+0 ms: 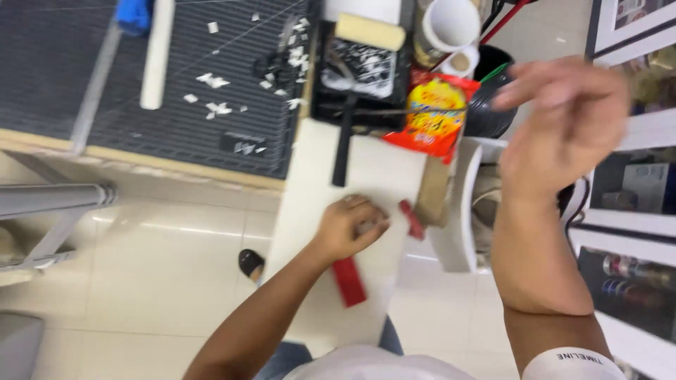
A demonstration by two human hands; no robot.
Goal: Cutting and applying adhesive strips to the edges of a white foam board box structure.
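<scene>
The left hand lay curled, knuckles up, on a white board that ran from the person's lap toward the mat. Its fingers were closed over the upper part of a red tool, whose flat red handle stuck out below the hand toward the person. A second red piece showed just right of the hand, at the board's right edge; whether it belonged to the same tool could not be told.

The right hand was raised well above and to the right of the board, blurred by motion. Its fingers were bent loosely with the fingertips drawn together, and nothing could be seen held in it.

At the board's far end a red and yellow snack bag lay touching a brown card strip along the board's right edge. A black bar lay across the board's far left corner, reaching up to a black tray of white scraps. Beyond the board's right corner stood a white cup and a black bowl. Left of the tray, a dark ribbed mat carried scattered white chips, a white rod and something blue. Below the board's left edge, a dark shoe rested on the pale tiled floor.
</scene>
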